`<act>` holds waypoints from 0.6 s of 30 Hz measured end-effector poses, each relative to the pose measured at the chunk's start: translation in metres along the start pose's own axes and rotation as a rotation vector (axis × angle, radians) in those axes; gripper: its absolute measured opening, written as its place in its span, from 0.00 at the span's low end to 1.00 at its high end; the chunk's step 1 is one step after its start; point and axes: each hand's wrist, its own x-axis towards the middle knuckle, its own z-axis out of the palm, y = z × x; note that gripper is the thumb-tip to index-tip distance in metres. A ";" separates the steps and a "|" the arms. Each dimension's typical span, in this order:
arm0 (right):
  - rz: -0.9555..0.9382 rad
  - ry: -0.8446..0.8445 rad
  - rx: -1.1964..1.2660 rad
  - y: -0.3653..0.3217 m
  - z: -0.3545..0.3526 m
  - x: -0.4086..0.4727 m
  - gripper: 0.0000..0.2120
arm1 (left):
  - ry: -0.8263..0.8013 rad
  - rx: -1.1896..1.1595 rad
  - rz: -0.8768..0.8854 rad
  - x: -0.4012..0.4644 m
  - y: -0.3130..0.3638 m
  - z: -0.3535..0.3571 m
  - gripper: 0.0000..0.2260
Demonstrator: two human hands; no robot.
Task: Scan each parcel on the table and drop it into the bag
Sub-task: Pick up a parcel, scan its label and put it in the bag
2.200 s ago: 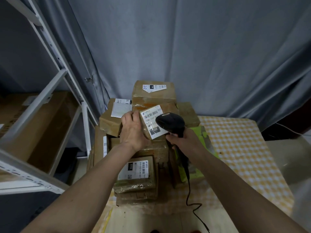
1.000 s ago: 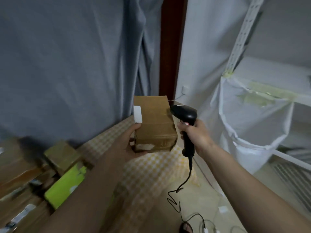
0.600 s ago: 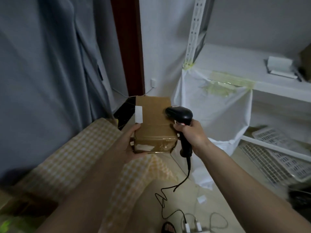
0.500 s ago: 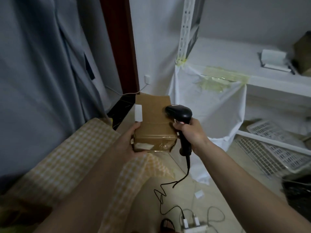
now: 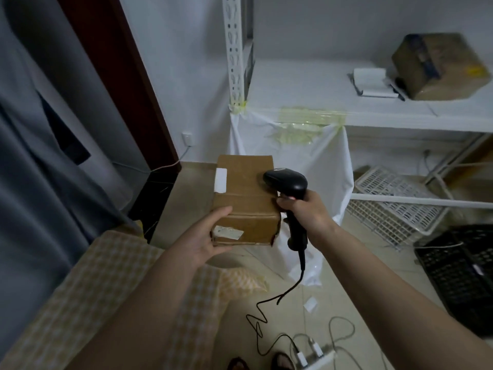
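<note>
Brown cardboard makes up the parcel (image 5: 246,198), a small taped box with a white label (image 5: 221,180) wrapped over its upper left edge and another torn sticker on its near face. The left hand (image 5: 206,237) holds it from the near left corner, thumb lying on top and fingers curled beneath, so the box is carried in the air, clear of the tabletop. To the right of the parcel, the right hand (image 5: 306,213) grips the handle of a black barcode scanner (image 5: 289,197), fingers wrapped round it; the scanner's head sits over the parcel's right edge, whether touching it or not I cannot tell. A black cable (image 5: 290,287) hangs from the handle and runs down to a white power strip (image 5: 314,355) on the tiled floor.

Behind the parcel hangs a white plastic bag (image 5: 314,161), its mouth fixed with yellowish tape (image 5: 309,121) to the edge of a white metal shelf (image 5: 306,84). On that shelf, well to the right of the parcel, lie a white notepad (image 5: 370,81) and a larger brown package (image 5: 437,66). Below and to the left of the parcel, the tabletop shows its yellow checked cloth (image 5: 120,284). Further left hangs a grey curtain (image 5: 40,156) beside a dark red door frame (image 5: 122,73). Right of the bag lie a white plastic grid tray (image 5: 394,198) and a black crate (image 5: 458,271).
</note>
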 end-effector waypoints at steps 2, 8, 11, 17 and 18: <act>0.006 0.012 -0.007 -0.002 -0.002 0.005 0.11 | -0.033 0.038 0.000 0.007 0.005 0.001 0.22; 0.043 0.059 0.042 -0.006 -0.009 0.030 0.12 | -0.059 0.084 0.007 0.023 0.017 0.015 0.19; 0.043 0.019 0.052 -0.008 -0.012 0.048 0.14 | -0.032 0.057 0.036 0.033 0.024 0.019 0.14; 0.072 -0.049 0.090 -0.012 -0.041 0.094 0.10 | 0.080 0.069 0.132 0.080 0.034 0.048 0.15; 0.082 -0.050 0.107 -0.012 -0.050 0.104 0.09 | 0.080 0.049 0.133 0.089 0.036 0.059 0.14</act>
